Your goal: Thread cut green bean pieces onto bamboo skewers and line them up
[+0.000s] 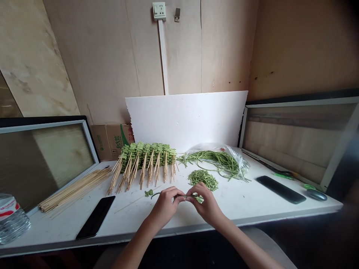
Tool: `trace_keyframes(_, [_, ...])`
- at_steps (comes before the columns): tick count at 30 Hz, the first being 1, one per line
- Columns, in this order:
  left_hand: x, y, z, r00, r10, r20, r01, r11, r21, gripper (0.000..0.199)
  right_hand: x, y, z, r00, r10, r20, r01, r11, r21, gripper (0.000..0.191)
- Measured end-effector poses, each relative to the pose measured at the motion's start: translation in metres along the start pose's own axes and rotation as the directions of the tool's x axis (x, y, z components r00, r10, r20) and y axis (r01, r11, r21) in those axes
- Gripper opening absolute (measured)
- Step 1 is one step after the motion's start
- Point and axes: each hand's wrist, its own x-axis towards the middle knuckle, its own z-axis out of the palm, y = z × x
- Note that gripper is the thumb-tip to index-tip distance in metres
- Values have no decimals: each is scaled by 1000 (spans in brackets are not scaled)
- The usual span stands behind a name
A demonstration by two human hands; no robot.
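1. Left hand [166, 204]: thumb and fingertips pinched closed on a long bean [155, 194] above the counter [232, 209].
2. Right hand [206, 203]: pinched closed on the bean, just beside the left.
3. Beyond them: cut beans [203, 179] heaped between skewered beans [146, 153] and bagged beans [224, 161].

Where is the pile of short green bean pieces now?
In the head view, the pile of short pieces lies on the white table, right of centre, just beyond the right hand and nearer than the long beans.
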Motion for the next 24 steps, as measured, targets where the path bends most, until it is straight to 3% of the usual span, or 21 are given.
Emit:
trace_keyframes(5, [-2, 9, 0, 997, -7, 75, 14, 996, -94, 21, -5, -6, 6, 992, 95, -82, -83, 988, 131, 11])
trace_keyframes(10, [-1, 4, 2, 997, 4, 72, 11, 979, -204, 22, -6, -7, 10, 988, 147, -54, -122, 937, 327, 17])
trace_keyframes(14, [3, -4, -4, 999, -5, 33, 12, 976, -216, 21, 2, 5, 2, 977, 213, -11, -183, 866, 464, 25])
trace_keyframes(16, [5, -9, -8, 999, -29, -15, 25, 980, -196, 20, 6, 16, -5, 972, 235, -31, -208, 910, 359, 28])
trace_keyframes(19, [7, -15, -11, 997, -65, -45, 58, 989, -137, 21, 8, 37, -13, 972, 224, -72, -224, 975, 0, 28])
trace_keyframes(21, [6, -19, -10, 997, -70, -33, 67, 994, -82, 23, 4, 52, -13, 967, 246, -69, -254, 953, -165, 27])
trace_keyframes(24, [4, -21, -5, 997, -75, -2, 75, 997, -7, 21, -4, 70, -8, 956, 288, -44, -289, 915, -282, 27])
